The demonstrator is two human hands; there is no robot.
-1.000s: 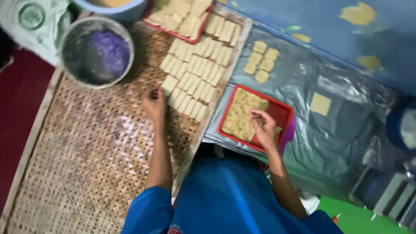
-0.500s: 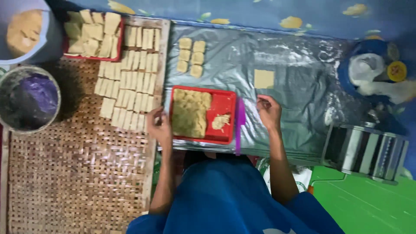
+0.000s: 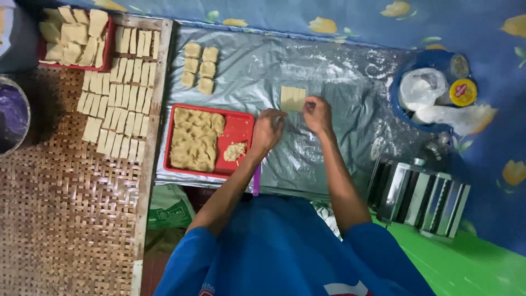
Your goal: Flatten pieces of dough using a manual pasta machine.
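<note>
Both hands, left and right, pinch a pale dough square near round yellow lid

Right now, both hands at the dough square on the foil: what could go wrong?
1. The dough square looks thin and lies flat on the floured foil sheet; pinched by the right hand, it could tear or stick.
2. The left hand hovers beside the red tray; a backward sweep might knock its filling.
3. The metal roller machine sits close to the right elbow, so a bump seems possible.
</note>
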